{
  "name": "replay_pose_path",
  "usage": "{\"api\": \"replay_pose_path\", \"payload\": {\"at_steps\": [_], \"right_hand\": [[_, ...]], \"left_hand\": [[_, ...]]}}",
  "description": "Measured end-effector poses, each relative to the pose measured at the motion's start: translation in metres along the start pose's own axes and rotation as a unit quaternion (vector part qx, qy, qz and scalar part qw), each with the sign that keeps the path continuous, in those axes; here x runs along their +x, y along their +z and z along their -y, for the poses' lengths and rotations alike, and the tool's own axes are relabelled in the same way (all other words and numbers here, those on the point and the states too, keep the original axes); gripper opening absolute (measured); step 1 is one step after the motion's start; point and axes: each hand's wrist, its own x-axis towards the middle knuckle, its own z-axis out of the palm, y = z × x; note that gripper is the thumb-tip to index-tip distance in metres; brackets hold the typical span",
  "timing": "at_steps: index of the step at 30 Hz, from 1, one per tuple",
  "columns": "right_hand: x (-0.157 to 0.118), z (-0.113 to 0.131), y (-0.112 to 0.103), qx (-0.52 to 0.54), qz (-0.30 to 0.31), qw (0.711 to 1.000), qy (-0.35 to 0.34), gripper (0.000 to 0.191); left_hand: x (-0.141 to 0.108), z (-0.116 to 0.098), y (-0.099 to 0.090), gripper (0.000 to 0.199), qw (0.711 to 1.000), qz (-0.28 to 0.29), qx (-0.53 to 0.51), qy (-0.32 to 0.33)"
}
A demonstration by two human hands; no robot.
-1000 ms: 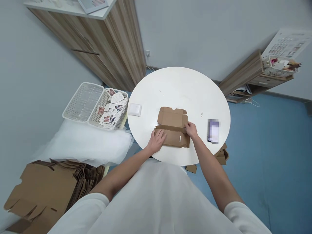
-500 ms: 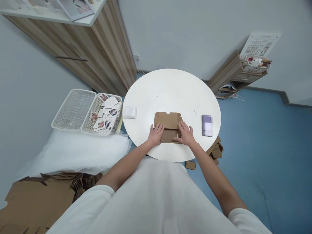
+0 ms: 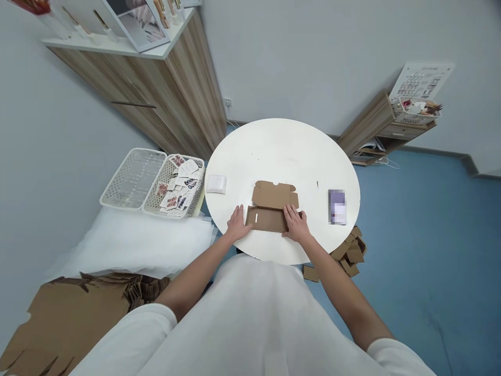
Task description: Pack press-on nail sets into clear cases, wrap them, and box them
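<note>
A brown cardboard mailer box [image 3: 268, 220] lies on the white round table [image 3: 282, 151], its lid [image 3: 274, 195] folded back away from me and its shallow tray facing up. A small white strip shows inside the tray near the left end. My left hand [image 3: 237, 224] rests beside the left end, fingers stretched out on the tabletop, thumb at the box's near corner. Over the right end is my right hand [image 3: 296, 224], its fingers reaching inside and its thumb at the near edge, gripping that end.
On the table are a white packet [image 3: 216, 184] at left and a purple-and-white item [image 3: 337, 207], partly blurred, at right. White baskets [image 3: 172, 183] with cards and clear cases stand left, above white sheets [image 3: 144, 240] and flat cardboard [image 3: 78, 313]. Folded boxes [image 3: 352, 250] lie on the floor right.
My left hand has moved off the box to its left side. The right hand now grips the right end. The lid lies further back, showing more of the tray. The view has shifted slightly.
</note>
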Motion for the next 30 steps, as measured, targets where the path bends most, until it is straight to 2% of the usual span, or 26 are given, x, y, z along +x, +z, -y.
{"api": "replay_pose_path", "payload": {"at_steps": [1, 3, 5, 7, 9, 14, 19, 22, 25, 27, 30], "right_hand": [[0.0, 0.0, 0.001, 0.002, 0.0, 1.0, -0.001, 0.107], [-0.001, 0.0, 0.002, 0.005, 0.003, 1.0, -0.001, 0.106], [0.0, 0.001, 0.002, 0.006, 0.007, 1.0, 0.0, 0.107], [0.001, 0.001, 0.001, 0.005, 0.012, 1.0, -0.001, 0.107], [0.001, 0.002, 0.001, 0.005, 0.013, 1.0, -0.004, 0.107], [-0.003, 0.004, 0.002, 0.009, 0.004, 1.0, -0.013, 0.102], [-0.006, 0.011, 0.005, 0.013, 0.003, 1.0, -0.024, 0.101], [-0.006, 0.015, 0.005, 0.017, 0.005, 1.0, -0.018, 0.101], [-0.007, 0.018, 0.005, 0.025, 0.005, 1.0, -0.015, 0.1], [-0.007, 0.019, 0.005, 0.031, 0.001, 0.999, -0.01, 0.097], [-0.008, 0.022, 0.006, 0.036, -0.003, 0.999, -0.001, 0.095]], "left_hand": [[-0.002, 0.008, -0.001, 0.086, 1.0, 0.011, -0.014, 0.003], [-0.005, 0.02, -0.004, 0.091, 0.997, 0.031, -0.001, 0.064], [-0.005, 0.022, -0.007, 0.095, 0.99, 0.042, 0.043, 0.128], [-0.003, 0.018, -0.008, 0.091, 0.984, 0.039, 0.088, 0.15], [0.0, 0.01, -0.008, 0.086, 0.982, 0.03, 0.117, 0.143], [0.006, -0.006, -0.006, 0.087, 0.986, 0.022, 0.134, 0.102], [0.007, -0.007, -0.001, 0.058, 0.988, 0.005, 0.124, 0.092], [0.007, -0.006, 0.004, 0.04, 0.993, -0.012, 0.084, 0.083], [0.007, -0.005, 0.008, 0.032, 0.996, -0.033, 0.004, 0.078], [0.006, -0.005, 0.01, 0.036, 0.995, -0.046, -0.053, 0.076], [0.004, -0.003, 0.012, 0.058, 0.983, -0.063, -0.138, 0.099]]}}
